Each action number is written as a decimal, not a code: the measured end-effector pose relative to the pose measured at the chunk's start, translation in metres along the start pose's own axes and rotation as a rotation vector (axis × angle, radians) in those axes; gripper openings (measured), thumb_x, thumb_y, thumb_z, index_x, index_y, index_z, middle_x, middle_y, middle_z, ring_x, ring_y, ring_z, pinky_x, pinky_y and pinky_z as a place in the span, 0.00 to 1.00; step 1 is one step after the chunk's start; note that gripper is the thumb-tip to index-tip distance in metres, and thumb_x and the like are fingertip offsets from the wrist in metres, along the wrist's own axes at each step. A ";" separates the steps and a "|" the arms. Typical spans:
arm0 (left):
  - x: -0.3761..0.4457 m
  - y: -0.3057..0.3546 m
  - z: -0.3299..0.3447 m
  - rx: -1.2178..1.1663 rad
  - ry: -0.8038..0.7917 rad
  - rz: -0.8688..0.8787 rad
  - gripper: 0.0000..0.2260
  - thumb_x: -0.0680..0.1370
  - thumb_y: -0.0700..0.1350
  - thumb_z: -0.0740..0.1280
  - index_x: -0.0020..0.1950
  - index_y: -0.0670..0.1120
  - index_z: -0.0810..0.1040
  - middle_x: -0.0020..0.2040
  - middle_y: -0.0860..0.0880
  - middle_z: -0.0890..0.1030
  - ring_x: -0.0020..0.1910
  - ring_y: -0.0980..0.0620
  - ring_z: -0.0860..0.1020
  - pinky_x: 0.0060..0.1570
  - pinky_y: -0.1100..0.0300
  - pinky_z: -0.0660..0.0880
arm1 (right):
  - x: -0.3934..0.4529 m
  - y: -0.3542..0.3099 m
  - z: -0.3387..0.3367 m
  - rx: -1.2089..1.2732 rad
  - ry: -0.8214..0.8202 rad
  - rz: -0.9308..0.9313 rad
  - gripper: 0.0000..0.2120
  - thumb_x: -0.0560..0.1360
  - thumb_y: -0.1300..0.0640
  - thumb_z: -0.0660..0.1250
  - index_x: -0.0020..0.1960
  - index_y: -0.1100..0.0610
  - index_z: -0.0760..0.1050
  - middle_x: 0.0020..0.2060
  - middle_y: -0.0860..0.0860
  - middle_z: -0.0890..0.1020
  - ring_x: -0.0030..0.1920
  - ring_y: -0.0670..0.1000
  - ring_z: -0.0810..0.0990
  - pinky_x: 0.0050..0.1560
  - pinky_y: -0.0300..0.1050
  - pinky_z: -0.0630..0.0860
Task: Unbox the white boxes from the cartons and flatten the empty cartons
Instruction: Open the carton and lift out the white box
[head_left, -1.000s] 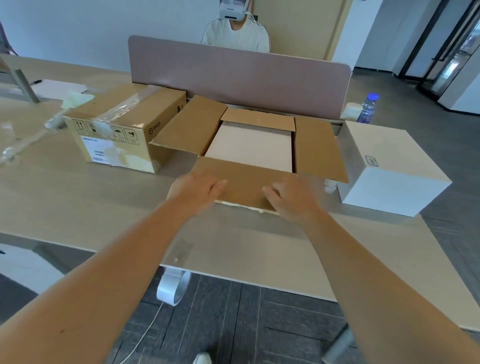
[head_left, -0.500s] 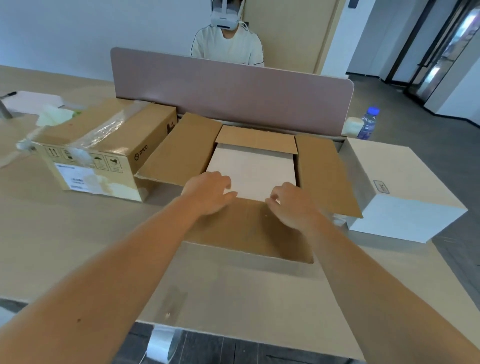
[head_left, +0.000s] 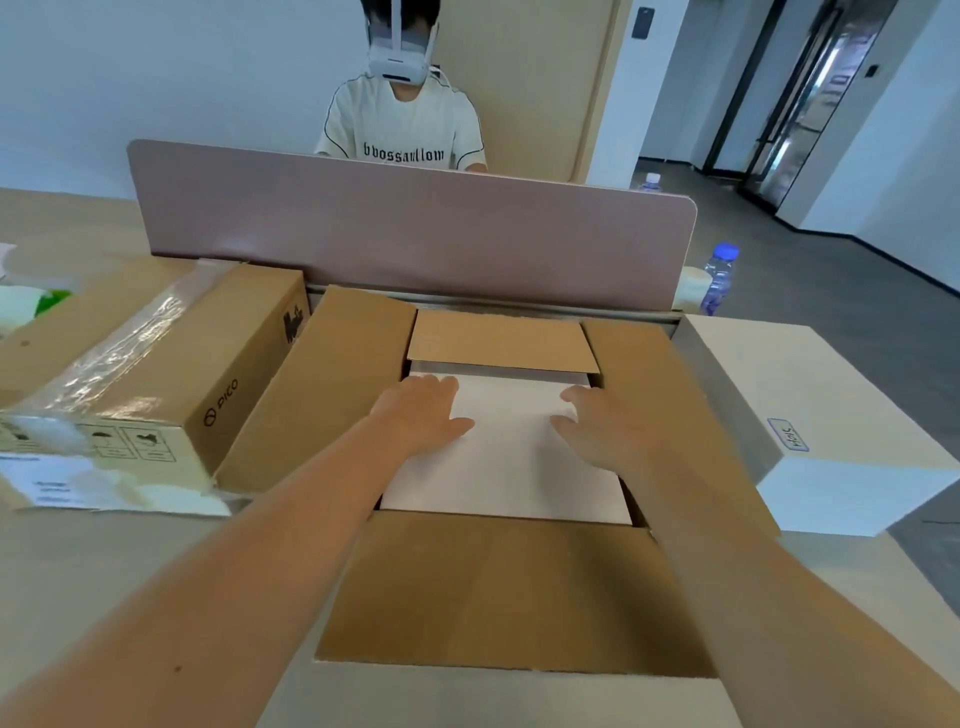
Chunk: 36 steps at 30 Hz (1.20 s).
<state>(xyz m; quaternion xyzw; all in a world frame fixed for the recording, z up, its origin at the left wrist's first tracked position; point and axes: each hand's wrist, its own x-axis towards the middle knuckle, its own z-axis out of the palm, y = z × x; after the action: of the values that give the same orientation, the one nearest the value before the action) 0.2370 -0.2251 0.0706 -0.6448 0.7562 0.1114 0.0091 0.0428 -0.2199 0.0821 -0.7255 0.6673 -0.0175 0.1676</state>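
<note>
A: Hands?
B: Left hand (head_left: 423, 415) and right hand (head_left: 597, 428) both lie flat on the white box (head_left: 511, 467), fingers straight, gripping nothing.
A: Box where?
B: Inside the open carton (head_left: 498, 592), flaps spread, at the table's (head_left: 104, 561) near edge.
A: Rest?
B: Taped carton (head_left: 150, 369) touching its left flap; second white box (head_left: 810, 415) at the right edge, against the right flap; bottle (head_left: 719, 278) behind.

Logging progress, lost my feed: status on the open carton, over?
Left hand and right hand open, flat on white box. Box not yet lifted from open carton. All four flaps spread, nothing blocking.
</note>
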 end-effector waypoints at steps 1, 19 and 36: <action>0.006 -0.002 0.003 -0.010 0.008 -0.006 0.25 0.79 0.54 0.59 0.72 0.44 0.62 0.70 0.45 0.67 0.68 0.46 0.67 0.64 0.52 0.68 | 0.008 0.000 0.004 0.023 -0.001 0.008 0.23 0.80 0.52 0.53 0.73 0.58 0.58 0.70 0.55 0.66 0.68 0.56 0.68 0.66 0.51 0.68; 0.061 -0.008 -0.007 0.042 0.283 -0.076 0.30 0.81 0.55 0.51 0.77 0.43 0.43 0.78 0.45 0.43 0.76 0.47 0.42 0.74 0.51 0.43 | 0.081 0.002 -0.005 -0.023 0.330 -0.114 0.30 0.81 0.51 0.52 0.76 0.57 0.43 0.77 0.53 0.46 0.76 0.53 0.42 0.76 0.48 0.45; 0.145 -0.035 0.003 0.202 0.130 -0.211 0.32 0.79 0.63 0.45 0.77 0.46 0.43 0.78 0.48 0.41 0.76 0.49 0.49 0.72 0.50 0.49 | 0.161 0.030 -0.004 -0.261 0.108 -0.034 0.34 0.79 0.39 0.44 0.76 0.57 0.39 0.76 0.53 0.39 0.76 0.51 0.47 0.72 0.51 0.51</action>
<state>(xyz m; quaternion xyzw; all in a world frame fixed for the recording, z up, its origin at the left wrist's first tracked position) 0.2467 -0.3708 0.0391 -0.7221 0.6908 -0.0087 0.0369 0.0301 -0.3791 0.0460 -0.7502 0.6597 0.0276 0.0356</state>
